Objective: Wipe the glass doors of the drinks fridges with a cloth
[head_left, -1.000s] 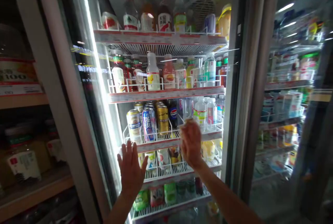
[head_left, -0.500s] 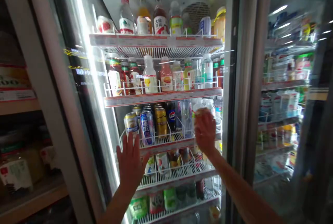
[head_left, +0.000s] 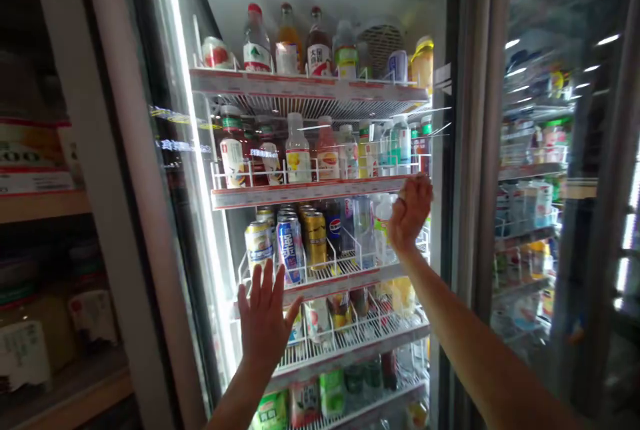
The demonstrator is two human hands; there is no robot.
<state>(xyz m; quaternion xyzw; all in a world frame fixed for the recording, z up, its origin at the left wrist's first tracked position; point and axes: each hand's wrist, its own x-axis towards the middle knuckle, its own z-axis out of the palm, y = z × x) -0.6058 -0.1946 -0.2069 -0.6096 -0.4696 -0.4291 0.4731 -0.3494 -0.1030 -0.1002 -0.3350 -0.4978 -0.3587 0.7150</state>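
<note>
My left hand [head_left: 265, 313] is held up with its fingers spread and nothing in it, in front of the lower can shelf. Behind its fingertips stand a white-and-gold can [head_left: 259, 243], a blue can [head_left: 290, 250] and a gold can [head_left: 316, 240]. Higher on the right, my right hand [head_left: 413, 210] has its fingers curled in; whether anything is inside them is hidden. It covers part of the shelf edge, close to a clear bottle with a green label [head_left: 383, 227]. Whether either hand touches anything cannot be made out.
A lit drinks fridge holds several wire shelves of bottles and cans, with a price rail [head_left: 310, 191] along the second shelf. A metal door frame [head_left: 480, 150] stands at right, with glass beyond it. At left, a wooden shelf [head_left: 45, 207] holds jars.
My right hand has moved up and to the right, from in front of the bottles toward the fridge's right side. The view has shifted slightly; my left hand stays spread.
</note>
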